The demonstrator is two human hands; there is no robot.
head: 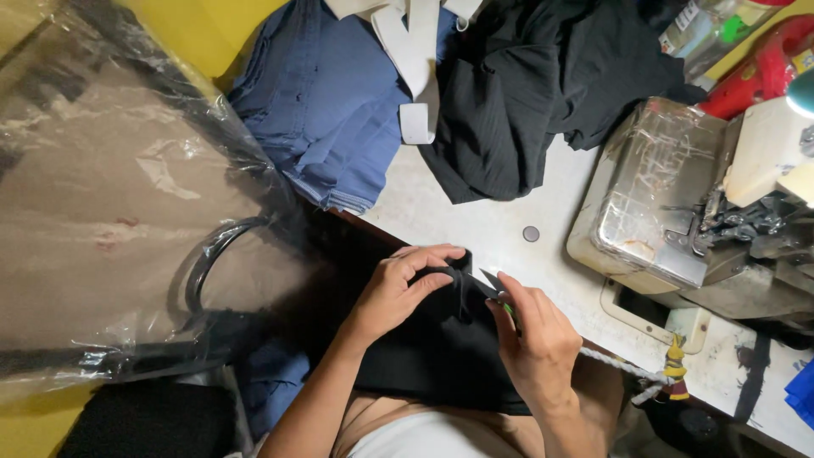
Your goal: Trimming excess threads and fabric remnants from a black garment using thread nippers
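Head view: left hand (pixel 398 284) pinches the black cloth (pixel 441 348) at the table (pixel 475 212) edge; right hand (pixel 530 335) grips small snips (pixel 492 284) just beside those fingers. A slip could nick fingers or cloth.

The left hand (pixel 398 288) pinches a fold of black fabric (pixel 441 348) at the counter (pixel 475 220) edge; the right hand (pixel 534 339) holds small snips (pixel 492 284) against it, near the sewing machine (pixel 678 212).
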